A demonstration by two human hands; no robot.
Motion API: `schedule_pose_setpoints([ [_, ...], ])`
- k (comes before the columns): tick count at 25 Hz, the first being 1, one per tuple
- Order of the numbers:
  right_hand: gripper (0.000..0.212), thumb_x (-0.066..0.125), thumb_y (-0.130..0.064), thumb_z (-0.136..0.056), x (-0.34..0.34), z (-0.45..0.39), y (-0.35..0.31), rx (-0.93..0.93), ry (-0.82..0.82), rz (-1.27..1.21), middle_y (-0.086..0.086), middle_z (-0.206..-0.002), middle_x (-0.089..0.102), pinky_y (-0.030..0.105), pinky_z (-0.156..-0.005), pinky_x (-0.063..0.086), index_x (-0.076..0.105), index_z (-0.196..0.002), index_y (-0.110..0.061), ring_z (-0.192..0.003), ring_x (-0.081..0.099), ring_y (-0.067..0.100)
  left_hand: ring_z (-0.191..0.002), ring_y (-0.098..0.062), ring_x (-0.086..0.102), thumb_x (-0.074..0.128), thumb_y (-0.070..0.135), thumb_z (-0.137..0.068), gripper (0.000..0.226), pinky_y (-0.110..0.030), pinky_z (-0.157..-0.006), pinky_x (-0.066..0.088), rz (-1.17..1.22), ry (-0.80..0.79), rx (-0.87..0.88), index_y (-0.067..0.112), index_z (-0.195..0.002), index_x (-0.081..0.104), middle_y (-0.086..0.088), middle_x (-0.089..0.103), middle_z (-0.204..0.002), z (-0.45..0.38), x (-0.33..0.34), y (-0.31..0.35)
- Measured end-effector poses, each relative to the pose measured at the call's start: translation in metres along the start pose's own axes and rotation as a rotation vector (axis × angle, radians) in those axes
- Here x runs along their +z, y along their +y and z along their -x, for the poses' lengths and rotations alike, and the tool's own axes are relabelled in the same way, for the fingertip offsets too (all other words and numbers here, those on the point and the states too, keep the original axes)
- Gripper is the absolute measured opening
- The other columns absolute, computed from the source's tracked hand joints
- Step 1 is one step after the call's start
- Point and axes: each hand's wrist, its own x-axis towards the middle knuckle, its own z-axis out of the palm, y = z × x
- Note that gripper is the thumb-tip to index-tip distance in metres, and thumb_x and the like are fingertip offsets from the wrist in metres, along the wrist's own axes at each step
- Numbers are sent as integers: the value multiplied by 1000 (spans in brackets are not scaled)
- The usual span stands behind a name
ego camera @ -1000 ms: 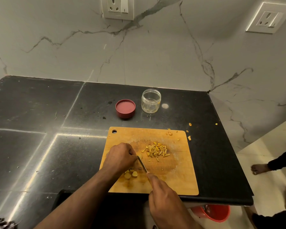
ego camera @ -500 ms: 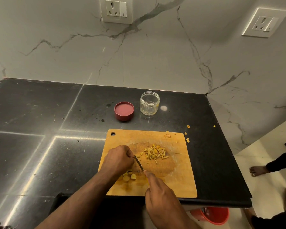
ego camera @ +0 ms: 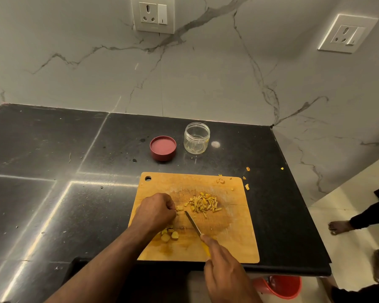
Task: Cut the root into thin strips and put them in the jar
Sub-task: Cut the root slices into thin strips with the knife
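My left hand [ego camera: 155, 212] pinches a root piece [ego camera: 179, 207] on the board [ego camera: 234, 241]; my right hand [ego camera: 225, 274] grips the knife [ego camera: 193, 223] just beside it. Strips [ego camera: 204, 203] lie mid-board, the jar [ego camera: 196, 138] beyond. My fingers sit close to the blade — one slip on that small piece could nick them.

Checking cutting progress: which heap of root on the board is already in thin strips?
The strip pile beyond the knife; the heap under the left hand's wrist is round slices.
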Motion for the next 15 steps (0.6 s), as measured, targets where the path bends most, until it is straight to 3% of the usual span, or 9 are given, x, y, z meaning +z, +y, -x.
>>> schedule_pose_setpoints([
  [3, 50, 35, -32, -98, -4, -7, 1, -30, -13, -22, -17, -133, 49, 23, -91, 45, 28, -146, -44, -109, 56, 7, -81, -6, 64, 61, 14, -91, 19, -31, -74, 61, 29, 7, 11, 27, -95, 74, 11, 69, -92, 0, -8, 0],
  [6, 51, 34, -34, -98, 0, -13, -1, -75, -65, -1, -17, -137, 46, 27, -94, 45, 24, -146, -46, -112, 55, 10, -85, -5, 62, 58, 11, -94, 23, -21, -65, 54, 76, 15, -6, 25, -101, 74, 12, 66, -99, -1, -19, -5],
  [15, 50, 39, -26, -102, -13, -13, 13, 8, 40, -17, -13, -141, 44, 25, -99, 41, 27, -147, -45, -121, 50, 9, -83, -3, 59, 59, 11, -94, 23, -15, -59, 43, 85, 28, -37, 31, -94, 71, 10, 67, -97, 4, -34, -26],
])
